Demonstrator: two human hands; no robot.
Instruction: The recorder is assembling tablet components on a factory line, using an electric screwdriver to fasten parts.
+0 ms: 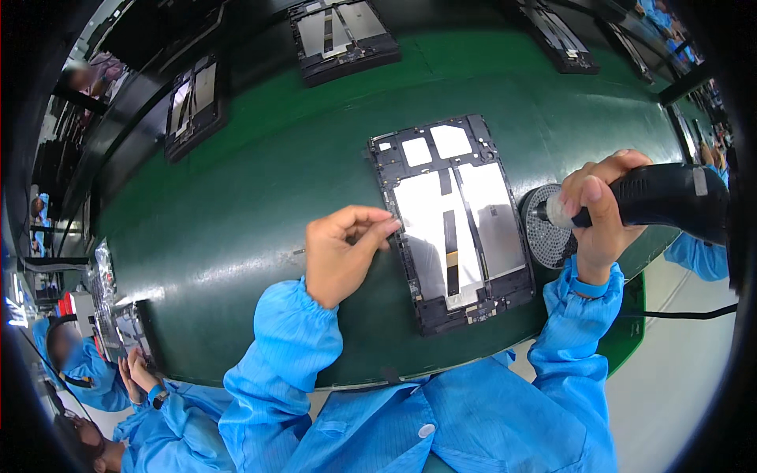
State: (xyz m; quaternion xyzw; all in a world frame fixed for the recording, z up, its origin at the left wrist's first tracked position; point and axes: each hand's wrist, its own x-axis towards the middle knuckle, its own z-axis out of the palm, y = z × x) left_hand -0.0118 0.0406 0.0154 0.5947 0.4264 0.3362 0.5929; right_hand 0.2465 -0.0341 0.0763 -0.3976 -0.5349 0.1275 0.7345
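Observation:
An opened tablet [493, 213], with a black frame and silvery panels inside, lies on the green work surface in front of me. My left hand [347, 248] is at its left edge, thumb and forefinger pinched together; whatever may be between the fingertips is too small to make out. Around the front of a black electric screwdriver [670, 197] with a pale, cloudy nose, my right hand [603, 209] is closed. The screwdriver's tip points at a round grey plate [544, 229] full of small holes, which stands close to the tablet's right side.
More opened tablets stand along the far side, one at the far left [193, 106], one in the middle [347, 39], one at the right [556, 35]. Beyond the left end, a co-worker's hands [139, 374] hold another device. A black cable [686, 314] runs at lower right.

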